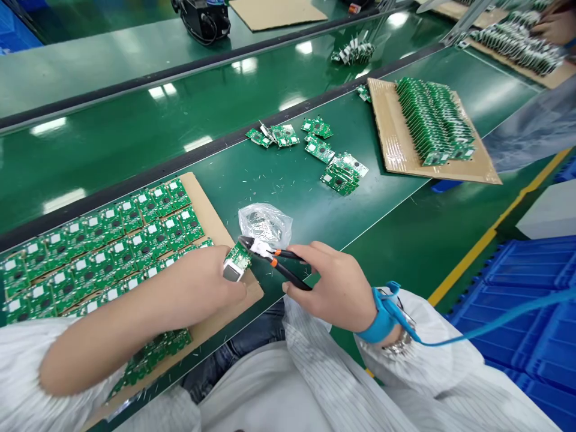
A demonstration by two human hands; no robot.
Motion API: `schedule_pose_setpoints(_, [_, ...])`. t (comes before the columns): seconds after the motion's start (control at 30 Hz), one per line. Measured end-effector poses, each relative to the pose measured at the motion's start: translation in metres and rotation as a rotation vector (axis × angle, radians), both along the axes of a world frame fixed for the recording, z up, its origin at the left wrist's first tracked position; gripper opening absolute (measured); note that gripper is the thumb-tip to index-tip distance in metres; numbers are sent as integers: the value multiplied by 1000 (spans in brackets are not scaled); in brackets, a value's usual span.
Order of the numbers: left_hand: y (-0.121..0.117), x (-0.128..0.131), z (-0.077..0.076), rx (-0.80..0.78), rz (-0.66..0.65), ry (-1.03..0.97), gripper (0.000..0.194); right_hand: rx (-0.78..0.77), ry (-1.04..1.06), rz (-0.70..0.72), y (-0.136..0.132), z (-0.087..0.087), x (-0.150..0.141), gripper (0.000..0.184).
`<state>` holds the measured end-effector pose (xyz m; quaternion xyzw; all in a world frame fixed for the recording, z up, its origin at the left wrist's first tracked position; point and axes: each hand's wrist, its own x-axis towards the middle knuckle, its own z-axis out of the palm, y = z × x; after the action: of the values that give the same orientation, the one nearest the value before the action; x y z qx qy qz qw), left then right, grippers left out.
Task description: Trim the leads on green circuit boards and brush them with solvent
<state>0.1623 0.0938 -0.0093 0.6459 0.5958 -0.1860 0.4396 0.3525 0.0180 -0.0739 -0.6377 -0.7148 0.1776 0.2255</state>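
My left hand [202, 282] pinches a small green circuit board [237, 259] with a silver metal part at its lower end. My right hand [333, 282] is shut on orange-and-black diagonal cutters [274, 259], whose jaws reach the board's upper edge. Below my left forearm, a cardboard sheet [209, 219] carries rows of green circuit boards [105, 252], partly hidden by my arm. A crumpled clear plastic bag [264, 223] lies just above the cutters. My blue wrist strap [382, 315] circles my right wrist, and its cord runs off to the right.
Loose boards [333, 165] and tiny clippings lie on the green bench mat [288, 186]. Boards stand packed on a cardboard sheet [391, 138] at right. A co-worker's hand [553, 27] works at top right, beyond a further green bench. Blue crates [517, 312] sit at lower right.
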Motion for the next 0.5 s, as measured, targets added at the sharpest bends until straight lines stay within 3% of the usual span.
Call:
schedule_pose_setpoints(0.2, [-3, -6, 4, 160, -20, -52, 14, 183, -11, -56, -2, -2, 10, 58])
schedule_pose_setpoints(0.5, [-26, -20, 2, 312, 1, -238, 29, 402, -84, 41, 1, 5, 7, 52])
